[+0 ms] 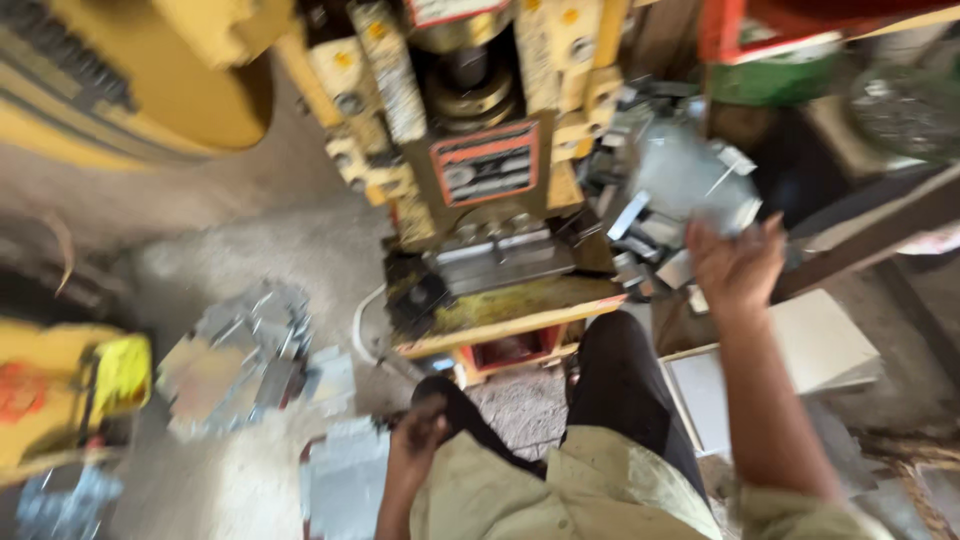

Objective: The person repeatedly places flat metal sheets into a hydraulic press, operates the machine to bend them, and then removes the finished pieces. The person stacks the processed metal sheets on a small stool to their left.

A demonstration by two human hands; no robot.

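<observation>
Two hands: right hand (737, 265) grips one metal plate (690, 175).

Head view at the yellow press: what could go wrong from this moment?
1. The right hand is raised holding a thin metal sheet piece with cut edges; bare fingers could get cut.
2. That hand is close to the yellow press; a slip toward the die area could pinch it.
3. The left hand reaches low to stacked metal blanks while the view is blurred, so a fumble seems possible.
</observation>
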